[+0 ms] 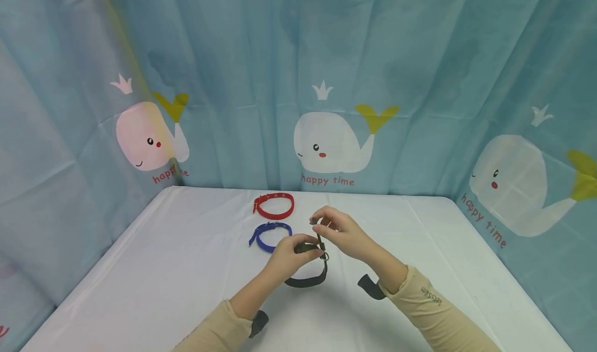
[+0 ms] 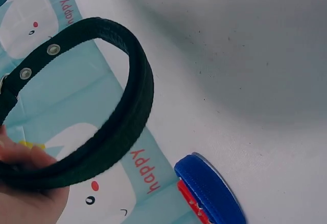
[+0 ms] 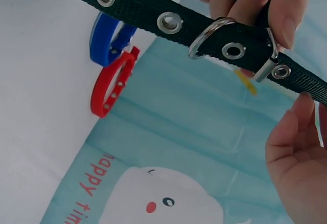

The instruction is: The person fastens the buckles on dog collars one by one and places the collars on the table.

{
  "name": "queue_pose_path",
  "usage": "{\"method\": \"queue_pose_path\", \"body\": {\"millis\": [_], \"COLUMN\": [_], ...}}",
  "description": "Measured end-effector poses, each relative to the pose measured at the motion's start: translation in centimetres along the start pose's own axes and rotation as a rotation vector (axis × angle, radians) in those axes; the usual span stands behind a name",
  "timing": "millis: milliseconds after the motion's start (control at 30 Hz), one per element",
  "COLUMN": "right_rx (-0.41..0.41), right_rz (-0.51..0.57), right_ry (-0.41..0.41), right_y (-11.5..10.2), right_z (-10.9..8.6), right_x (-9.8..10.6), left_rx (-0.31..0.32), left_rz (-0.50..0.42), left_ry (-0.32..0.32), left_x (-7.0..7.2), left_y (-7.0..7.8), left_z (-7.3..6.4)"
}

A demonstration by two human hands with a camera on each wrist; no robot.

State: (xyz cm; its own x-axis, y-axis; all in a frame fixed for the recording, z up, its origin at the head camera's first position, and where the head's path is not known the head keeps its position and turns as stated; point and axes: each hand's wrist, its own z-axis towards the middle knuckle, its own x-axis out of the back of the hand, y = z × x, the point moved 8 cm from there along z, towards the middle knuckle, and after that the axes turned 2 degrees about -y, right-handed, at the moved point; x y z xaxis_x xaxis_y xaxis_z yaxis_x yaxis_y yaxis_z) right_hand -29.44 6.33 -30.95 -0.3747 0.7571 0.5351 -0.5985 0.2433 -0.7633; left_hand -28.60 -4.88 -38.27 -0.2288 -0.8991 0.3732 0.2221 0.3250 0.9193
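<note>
A dark green collar (image 1: pixel 305 282) with metal eyelets is held in a loop above the table by both hands. My left hand (image 1: pixel 289 258) grips the band near the buckle, its fingers wrapped round it in the left wrist view. My right hand (image 1: pixel 342 233) pinches the strap's free end, which rises from the buckle. In the right wrist view the strap runs through the metal buckle (image 3: pixel 266 65), next to a D-ring (image 3: pixel 209 37). A blue collar (image 1: pixel 266 245) lies just behind the left hand, and a red collar (image 1: pixel 275 214) lies beyond the blue one.
The white table (image 1: pixel 154 284) ends at a light blue curtain (image 1: pixel 252 150) printed with whales, which stands behind it and along both sides. Dark bands (image 1: pixel 370 287) sit below the wrists.
</note>
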Motion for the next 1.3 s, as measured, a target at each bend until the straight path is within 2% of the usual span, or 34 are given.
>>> {"method": "queue_pose_path", "body": {"millis": [267,500,600,700,867,967,1133,1300], "right_rx": [-0.035,-0.047,-0.047,-0.045,-0.038,-0.028,-0.021,-0.019], "right_rz": [0.043,0.075,0.078,0.086,0.107,0.134,0.159,0.184], "right_ry": [0.012,0.007,0.014,0.026,0.051,0.059,0.071,0.058], "right_y": [0.3,0.4,0.5,0.6,0.9,1.0,1.1,1.2], "right_z": [-0.1,-0.1,-0.1,-0.1,-0.3,-0.4,-0.5,-0.6], "right_x": [0.5,0.3,0.3,0.5,0.8,1.0,1.2,1.1], "left_rx": [0.079,0.039,0.044,0.092,0.18,0.209,0.247,0.259], "left_rz": [-0.065,-0.061,-0.039,-0.058,-0.184,-0.236,-0.269,-0.251], "left_ry": [-0.072,-0.083,-0.072,-0.064,-0.068,-0.079,-0.092,-0.101], "left_x": [-0.1,-0.5,-0.5,-0.4,-0.2,-0.2,-0.2,-0.2], "left_y": [-0.7,-0.6,-0.4,-0.5,-0.6,-0.7,-0.9,-0.9], "left_z": [0.1,0.4,0.3,0.1,0.0,0.0,0.0,-0.2]}}
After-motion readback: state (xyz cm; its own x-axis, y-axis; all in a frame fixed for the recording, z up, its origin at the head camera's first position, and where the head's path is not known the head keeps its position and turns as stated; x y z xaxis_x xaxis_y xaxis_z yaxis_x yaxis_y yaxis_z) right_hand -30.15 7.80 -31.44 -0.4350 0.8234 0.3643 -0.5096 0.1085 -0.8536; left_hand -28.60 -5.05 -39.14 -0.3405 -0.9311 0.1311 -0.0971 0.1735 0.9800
